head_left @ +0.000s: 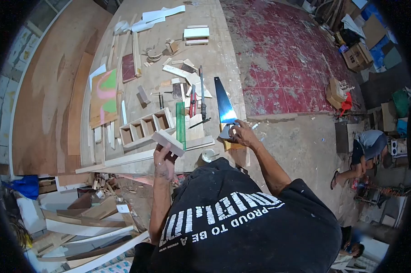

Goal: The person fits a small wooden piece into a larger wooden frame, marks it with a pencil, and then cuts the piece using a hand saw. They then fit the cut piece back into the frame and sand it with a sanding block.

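Note:
My left hand (pixel 164 160) is closed around a pale wooden block (pixel 169 142), held up near the front edge of the workbench. Just behind it lies a wooden tray with several compartments (pixel 147 128). A green translucent ruler (pixel 181 123) lies to the right of the tray. My right hand (pixel 244 134) has its fingers curled at the handle of a hand saw (pixel 224 101), whose blade points away from me along the bench's right side. A yellow piece (pixel 233 146) lies beneath the saw handle. Between ruler and saw are red-handled pliers (pixel 193 101) and a dark, slim tool (pixel 202 93).
The workbench (pixel 169 41) also carries wood offcuts (pixel 180 69), a small white-topped box (pixel 196 34), a painted board (pixel 104 98) and a roll of tape (pixel 209 155). Scrap wood (pixel 91 227) is piled below left. Another person (pixel 369 148) bends over at the right.

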Demonstrator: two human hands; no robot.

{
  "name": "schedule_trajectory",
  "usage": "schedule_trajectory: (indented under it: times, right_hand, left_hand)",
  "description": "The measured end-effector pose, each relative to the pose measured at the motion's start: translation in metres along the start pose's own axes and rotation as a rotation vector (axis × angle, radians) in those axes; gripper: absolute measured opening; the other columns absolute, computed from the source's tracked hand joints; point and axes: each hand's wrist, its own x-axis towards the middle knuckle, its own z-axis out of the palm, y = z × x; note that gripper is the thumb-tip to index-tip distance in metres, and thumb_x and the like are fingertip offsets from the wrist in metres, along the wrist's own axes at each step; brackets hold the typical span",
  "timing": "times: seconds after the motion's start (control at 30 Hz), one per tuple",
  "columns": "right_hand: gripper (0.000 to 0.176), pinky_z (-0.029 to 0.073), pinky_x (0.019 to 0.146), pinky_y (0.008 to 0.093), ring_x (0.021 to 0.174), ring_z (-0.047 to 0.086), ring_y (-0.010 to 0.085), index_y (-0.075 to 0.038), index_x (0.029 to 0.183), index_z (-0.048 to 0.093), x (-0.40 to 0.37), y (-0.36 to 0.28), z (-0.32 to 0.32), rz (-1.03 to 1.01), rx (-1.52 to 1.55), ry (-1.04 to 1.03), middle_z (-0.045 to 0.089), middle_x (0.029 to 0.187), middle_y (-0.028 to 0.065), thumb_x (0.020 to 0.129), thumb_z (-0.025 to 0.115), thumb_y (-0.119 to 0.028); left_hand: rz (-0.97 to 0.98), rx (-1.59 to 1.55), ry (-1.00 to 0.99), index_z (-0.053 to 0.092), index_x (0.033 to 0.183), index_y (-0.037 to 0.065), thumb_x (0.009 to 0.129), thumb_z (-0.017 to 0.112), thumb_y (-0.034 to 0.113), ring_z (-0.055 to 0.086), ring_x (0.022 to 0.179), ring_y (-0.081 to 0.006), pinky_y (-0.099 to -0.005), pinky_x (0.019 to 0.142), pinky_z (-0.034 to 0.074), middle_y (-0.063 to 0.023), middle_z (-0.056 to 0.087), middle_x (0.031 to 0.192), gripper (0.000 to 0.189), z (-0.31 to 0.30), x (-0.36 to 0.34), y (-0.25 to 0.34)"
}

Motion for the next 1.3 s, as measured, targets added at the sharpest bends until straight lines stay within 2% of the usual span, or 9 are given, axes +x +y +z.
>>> schedule_trajectory:
  times: [0.1,0.27,0.33,0.53,0.77,0.83,1.03,1.17,1.3]
  right_hand:
    - [0.029,0.036,0.108,0.0518,0.134,0.04,0.0402,-0.015,0.11,0.063,-0.004,-0.01,-0.011,0.125,-0.121,-0.134,0.045,0.143,0.0207,0.083,0.071,-0.02]
    - [0.034,0.042,0.099,0.0528,0.119,0.051,0.0377,-0.013,0.11,0.062,-0.004,-0.024,-0.019,0.067,-0.098,-0.107,0.055,0.125,0.0186,0.079,0.073,-0.02]
    - [0.036,0.044,0.09,0.0525,0.106,0.056,0.0364,-0.012,0.101,0.061,-0.002,-0.033,-0.016,0.078,-0.085,0.105,0.057,0.113,0.0141,0.078,0.077,-0.034]
    - [0.03,0.05,0.086,0.0477,0.098,0.061,0.0395,-0.007,0.099,0.061,0.012,-0.041,0.0,0.029,0.053,0.103,0.063,0.101,0.0206,0.076,0.07,-0.024]
    - [0.029,0.051,0.085,0.047,0.094,0.062,0.0407,-0.009,0.102,0.062,0.021,-0.022,0.015,0.028,0.05,0.183,0.064,0.108,0.0203,0.08,0.068,-0.026]
    - [0.03,0.048,0.092,0.0469,0.106,0.059,0.0402,-0.005,0.104,0.06,0.019,-0.031,0.005,0.119,-0.077,0.012,0.062,0.119,0.0174,0.088,0.065,-0.03]
    - [0.037,0.045,0.09,0.0574,0.118,0.051,0.0393,-0.013,0.108,0.062,0.013,-0.027,0.022,0.018,-0.284,0.227,0.054,0.131,0.0177,0.079,0.073,-0.034]
    - [0.054,0.044,0.09,0.0578,0.115,0.051,0.0381,-0.017,0.12,0.056,0.025,-0.001,0.033,0.133,-0.169,0.048,0.055,0.123,0.0152,0.075,0.076,-0.04]
    - [0.042,0.045,0.089,0.0535,0.112,0.052,0.0358,-0.016,0.114,0.059,0.025,-0.02,0.004,0.104,-0.171,-0.052,0.057,0.116,0.0147,0.077,0.075,-0.029]
  left_hand:
    - [-0.036,0.012,0.024,0.048,0.131,0.005,0.083,0.072,0.019,0.059,0.106,-0.0234,-0.044,0.09,0.052,-0.0083,0.059,0.113,0.055,-0.002,-0.002,-0.003]
    - [-0.028,0.04,0.004,0.05,0.129,0.006,0.086,0.071,0.019,0.059,0.107,-0.0227,-0.0423,0.091,0.052,-0.0066,0.06,0.114,0.05,0.001,-0.008,-0.007]
    - [-0.009,0.031,0.026,0.049,0.13,0.005,0.083,0.073,0.02,0.06,0.104,-0.0224,-0.0417,0.088,0.053,-0.0075,0.059,0.112,0.055,0.002,-0.012,-0.008]
    - [-0.017,0.031,-0.007,0.052,0.129,0.007,0.089,0.069,0.019,0.059,0.109,-0.022,-0.0422,0.093,0.051,-0.0057,0.06,0.115,0.046,-0.006,-0.022,-0.013]
    - [0.003,0.022,0.044,0.051,0.129,0.005,0.087,0.07,0.019,0.06,0.106,-0.0222,-0.0418,0.09,0.052,-0.0068,0.06,0.113,0.048,-0.006,-0.034,-0.013]
    - [0.018,0.013,0.048,0.051,0.129,0.004,0.086,0.07,0.017,0.061,0.103,-0.0221,-0.0406,0.087,0.054,-0.0077,0.06,0.112,0.049,-0.005,-0.035,-0.012]
    - [0.002,0.034,0.052,0.051,0.13,0.003,0.086,0.071,0.017,0.061,0.106,-0.0212,-0.039,0.09,0.053,-0.008,0.061,0.114,0.05,-0.007,-0.039,-0.012]
    - [0.011,0.054,-0.065,0.048,0.132,-0.003,0.085,0.073,0.013,0.059,0.112,-0.025,-0.0452,0.096,0.049,-0.0112,0.06,0.119,0.055,-0.006,-0.036,-0.012]
    - [0.036,0.009,-0.168,0.048,0.133,-0.004,0.085,0.074,0.013,0.059,0.115,-0.0262,-0.0449,0.102,0.046,-0.0135,0.06,0.122,0.057,-0.01,-0.03,-0.012]
